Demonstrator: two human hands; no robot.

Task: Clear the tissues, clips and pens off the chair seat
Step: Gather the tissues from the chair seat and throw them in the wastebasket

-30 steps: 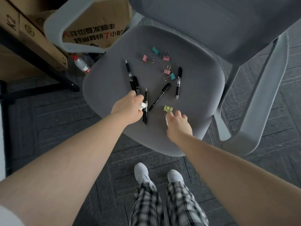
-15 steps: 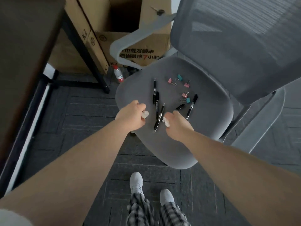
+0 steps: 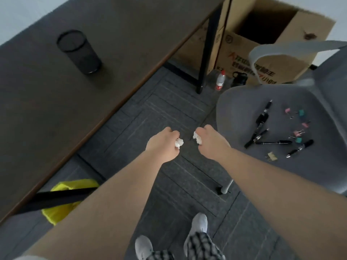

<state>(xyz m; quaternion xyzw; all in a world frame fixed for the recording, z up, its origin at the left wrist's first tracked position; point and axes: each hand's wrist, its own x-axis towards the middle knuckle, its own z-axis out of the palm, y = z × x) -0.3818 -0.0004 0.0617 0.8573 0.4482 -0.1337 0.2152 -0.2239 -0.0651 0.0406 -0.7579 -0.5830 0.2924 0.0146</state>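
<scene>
My left hand [image 3: 163,145] is closed around a crumpled white tissue [image 3: 179,143], held over the dark carpet left of the chair. My right hand [image 3: 210,141] grips a second crumpled tissue [image 3: 197,137] beside it. The grey chair seat [image 3: 234,107] sits at the right. Several black pens [image 3: 262,119] lie on it, along with several small binder clips [image 3: 297,133] in pink and teal, and one yellowish clip [image 3: 272,156] near the front.
A dark brown desk [image 3: 56,109] fills the left, with a black mesh pen cup [image 3: 79,51] on top. A yellow-lined bin [image 3: 65,199] stands under the desk edge. An open cardboard box [image 3: 262,45], a small bottle [image 3: 220,80] and a black desk leg [image 3: 205,53] stand behind the chair.
Both hands lifted off the chair seat with a tissue each and swung left over the carpet. My view turned left, bringing the desk, pen cup and yellow bin into sight.
</scene>
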